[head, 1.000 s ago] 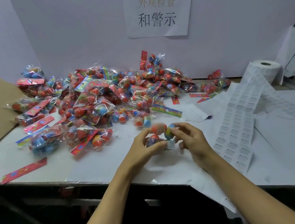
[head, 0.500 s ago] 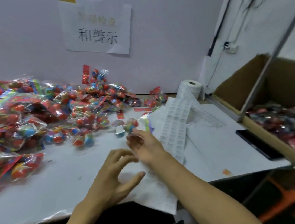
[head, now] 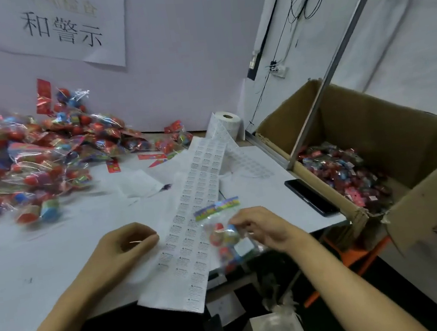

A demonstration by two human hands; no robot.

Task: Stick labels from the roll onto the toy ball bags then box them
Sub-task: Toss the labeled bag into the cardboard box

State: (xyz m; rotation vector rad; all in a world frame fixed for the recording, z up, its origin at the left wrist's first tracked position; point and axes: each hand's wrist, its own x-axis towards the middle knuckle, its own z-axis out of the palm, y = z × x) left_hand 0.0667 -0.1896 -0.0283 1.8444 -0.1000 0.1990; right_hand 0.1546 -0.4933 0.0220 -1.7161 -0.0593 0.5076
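Head view: right hand (head: pixel 266 226) grip pinches labelled bag (head: pixel 226 235); box (head: pixel 373 147) lies right of it, nearer than left hand (head: pixel 124 246), loosely curled, empty.

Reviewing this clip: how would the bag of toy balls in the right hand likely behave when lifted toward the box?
The toy ball bag probably hangs floppy from the right hand, being thin clear film. The round balls inside likely shift. It seems light, since fingertips alone hold it.
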